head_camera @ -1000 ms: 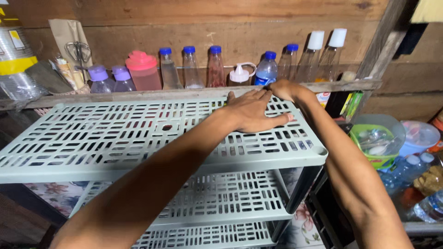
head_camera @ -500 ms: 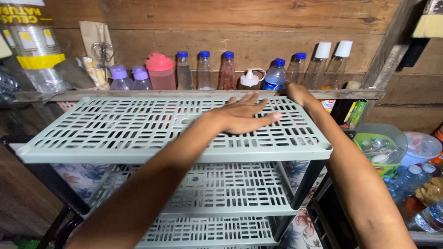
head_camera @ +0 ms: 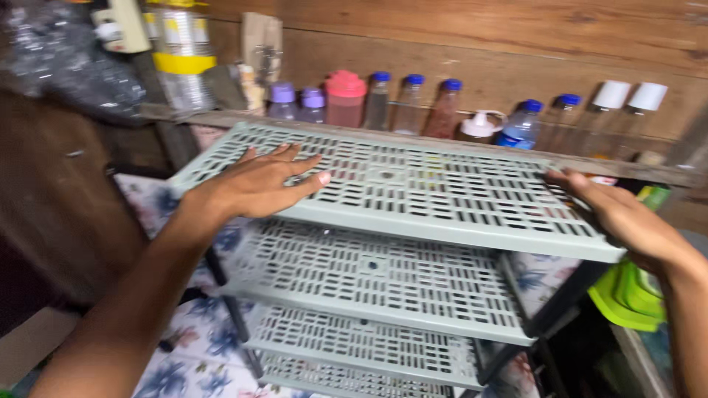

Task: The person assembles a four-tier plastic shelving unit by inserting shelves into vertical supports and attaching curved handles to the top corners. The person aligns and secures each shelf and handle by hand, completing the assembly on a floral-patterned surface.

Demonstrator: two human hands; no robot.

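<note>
With both hands on it, the shelf rack (head_camera: pixel 413 191) runs left-right.

The plastic rack (head_camera: pixel 413 191) under my hands is pale grey-green, with slotted shelves stacked on dark corner posts; I count 4 tiers in view; its top shelf is bare and tilts down to my right; it stands on flowered flooring before a wooden wall.

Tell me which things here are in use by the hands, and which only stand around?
In use:
- rack, top shelf
- left hand, flat on it
- right hand, at its right edge

Standing around:
- bottles behind
- green tub
- cup stack
</note>
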